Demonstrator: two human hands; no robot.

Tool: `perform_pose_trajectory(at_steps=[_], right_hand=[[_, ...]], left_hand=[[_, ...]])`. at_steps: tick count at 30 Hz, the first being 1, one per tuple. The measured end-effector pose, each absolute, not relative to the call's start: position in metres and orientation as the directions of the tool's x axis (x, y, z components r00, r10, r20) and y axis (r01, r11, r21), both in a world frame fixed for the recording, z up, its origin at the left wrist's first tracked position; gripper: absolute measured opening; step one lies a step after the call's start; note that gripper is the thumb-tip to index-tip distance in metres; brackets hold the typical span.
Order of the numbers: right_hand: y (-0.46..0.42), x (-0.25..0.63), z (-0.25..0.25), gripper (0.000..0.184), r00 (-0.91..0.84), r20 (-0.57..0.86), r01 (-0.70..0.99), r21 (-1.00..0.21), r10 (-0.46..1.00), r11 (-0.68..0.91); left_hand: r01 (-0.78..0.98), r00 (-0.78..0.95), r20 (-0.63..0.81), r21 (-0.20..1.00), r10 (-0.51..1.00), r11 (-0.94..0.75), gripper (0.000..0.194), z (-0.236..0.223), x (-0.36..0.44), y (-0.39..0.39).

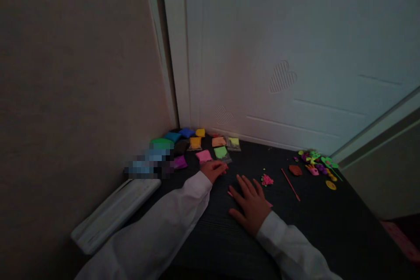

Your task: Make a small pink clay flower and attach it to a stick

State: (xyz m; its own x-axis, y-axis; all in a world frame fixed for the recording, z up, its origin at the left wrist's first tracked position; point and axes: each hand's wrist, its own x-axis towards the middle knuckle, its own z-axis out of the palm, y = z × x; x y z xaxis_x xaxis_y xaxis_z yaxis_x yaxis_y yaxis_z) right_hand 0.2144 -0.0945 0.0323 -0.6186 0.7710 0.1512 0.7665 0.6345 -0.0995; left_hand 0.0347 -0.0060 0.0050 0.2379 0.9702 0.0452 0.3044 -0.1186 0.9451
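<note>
My right hand point(251, 206) lies palm down with its fingers spread on the dark table. Pink bits, seemingly clay, peek out at both sides of it; one pink end point(269, 204) shows by the wrist, and the rest is hidden under the palm. Farther forward, my left hand point(215, 169) is closed, its fingertips drawn together; whatever they hold, if anything, is too small to make out. Just behind it lies a bag of pink clay point(204, 155). A small heap of pink pieces point(267, 180) sits beyond my right fingers.
Bags of green point(221, 153), orange point(195, 143) and other coloured clay line the back left. A pink stick tool point(290, 185) and a reddish-brown lump point(295, 170) lie right, near small clay figures point(315, 162). A long white case point(116, 214) borders the left wall; a white door point(243, 96) rises behind.
</note>
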Motion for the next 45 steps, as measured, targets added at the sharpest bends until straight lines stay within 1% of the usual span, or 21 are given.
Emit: perform_pose_trajectory(at_steps=[2,6,8,11,16,21,24,27,32,36,41,45], right_hand=[[-0.092,0.215,0.033,0.053,-0.63,0.157,0.757,-0.098,0.761,0.646],[-0.094,0.215,0.038,0.048,-0.727,0.13,0.661,-0.133,0.674,0.739],[-0.093,0.215,0.037,0.048,-0.709,0.123,0.681,-0.138,0.694,0.719],[-0.089,0.215,0.033,0.051,-0.632,0.136,0.753,-0.125,0.763,0.646],[-0.09,0.214,0.032,0.052,-0.691,0.144,0.698,-0.118,0.708,0.706],[-0.082,0.216,0.023,0.049,-0.575,0.218,0.791,-0.099,0.789,0.603],[-0.074,0.221,0.018,0.049,-0.519,0.292,0.81,-0.133,0.804,0.571],[-0.07,0.22,0.016,0.04,-0.483,0.351,0.802,-0.191,0.802,0.566],[-0.071,0.207,0.016,0.02,-0.437,0.369,0.801,-0.255,0.82,0.541],[-0.069,0.202,0.016,0.01,-0.433,0.364,0.784,-0.299,0.825,0.544],[-0.063,0.208,0.018,0.012,-0.392,0.362,0.794,-0.331,0.846,0.509],[-0.062,0.209,0.018,0.012,-0.375,0.358,0.804,-0.333,0.855,0.492]], left_hand=[[0.304,0.239,0.048,0.945,0.97,-0.121,0.023,0.006,0.034,-0.006],[0.31,0.247,0.042,0.943,0.968,-0.12,0.022,0.008,0.033,-0.006],[0.307,0.249,0.041,0.944,0.968,-0.119,0.021,0.01,0.032,-0.006],[0.303,0.248,0.043,0.946,0.968,-0.12,0.021,0.01,0.032,-0.006],[0.302,0.246,0.037,0.947,0.969,-0.112,0.021,0.008,0.033,-0.005],[0.291,0.245,0.021,0.952,0.969,-0.094,0.022,0.006,0.033,-0.004],[0.282,0.238,0.007,0.956,0.971,-0.076,0.022,0.007,0.032,-0.003],[0.276,0.23,-0.005,0.959,0.973,-0.06,0.022,0.009,0.03,0.001],[0.297,0.229,-0.002,0.952,0.973,-0.068,0.024,0.006,0.027,0.008],[0.345,0.296,0.037,0.928,0.954,-0.143,0.024,0.003,0.026,0.007],[0.399,0.48,0.11,0.856,0.871,-0.328,0.02,0.002,0.027,-0.002],[0.395,0.588,0.184,0.785,0.788,-0.478,0.02,0.005,0.028,-0.004]])
